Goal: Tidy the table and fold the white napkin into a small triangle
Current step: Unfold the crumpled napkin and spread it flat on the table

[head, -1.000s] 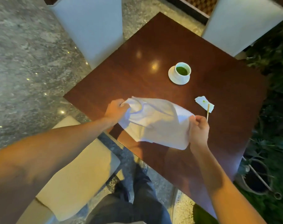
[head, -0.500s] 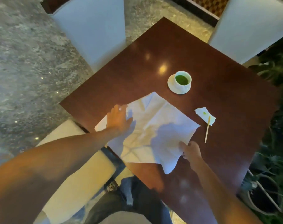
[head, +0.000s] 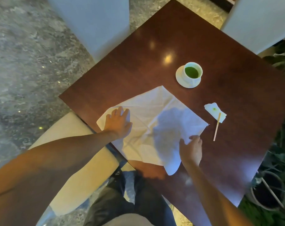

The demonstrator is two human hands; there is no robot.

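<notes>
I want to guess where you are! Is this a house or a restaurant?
Probably a restaurant or cafe, though I can't be sure. A small dark table has white-covered chairs around it, a cloth napkin, a cup of green drink on a saucer, and potted plants beside it.

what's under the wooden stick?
The wooden stick's far end lies on a small crumpled tissue with a green stain; the rest lies on the bare table. What the tissue covers is hidden.
</notes>
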